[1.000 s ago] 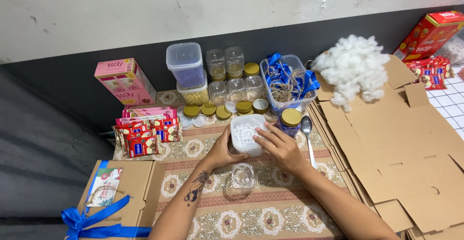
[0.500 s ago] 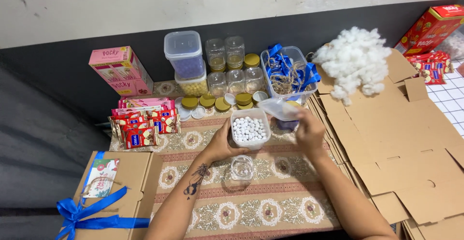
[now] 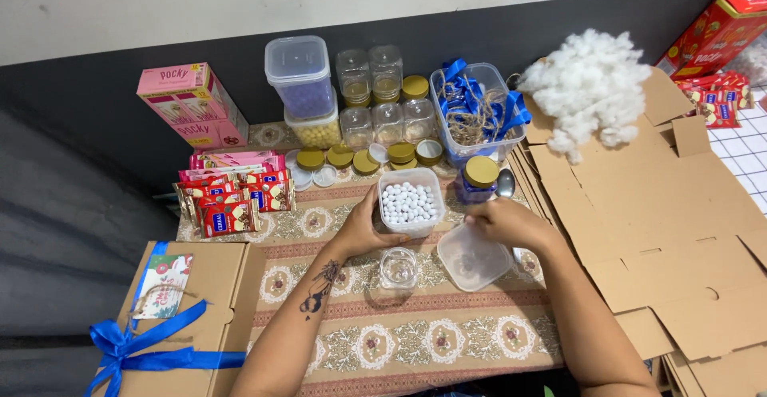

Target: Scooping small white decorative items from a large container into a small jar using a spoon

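Nearest, at lower left: brown cardboard box [image 3: 196, 301] tied with a blue ribbon [image 3: 132, 349], card tag on top. Patterned cloth over the counter [image 3: 415, 341].

Mid-cloth: small clear glass jar [image 3: 398, 267], open, upright, mouth up, nothing visible inside. Just right of it, clear plastic lid [image 3: 473, 256] flat on the cloth, turned hollow side up.

Right hand [image 3: 503, 223] resting on the lid's far edge, fingers curled over the rim, lightly closed on it (looks like a setting-down grip, not a lift).

Left hand [image 3: 363, 223] wrapped around the left wall of the clear tub of white candies [image 3: 411, 202], fingers closed firmly on it, tub lifted clear of the cloth just beyond the glass jar. Tub upright, open mouth facing up, tilted slightly toward the camera; nearly square, so no strong long axis, the longer side running left-right.

Step in hand, as judged: tub opened, lid parked. Next move likely calls for freeing the right hand and bringing tub and jar mouth together without spilling; spoon [image 3: 506, 183] lies near.

Farther back: blue jar with gold cap [image 3: 478, 180], row of gold lids [image 3: 367, 157], snack packets [image 3: 232, 193], empty jars, bin of ribbons [image 3: 476, 113], white stuffing [image 3: 590, 85], flattened cardboard [image 3: 679, 229] at right.
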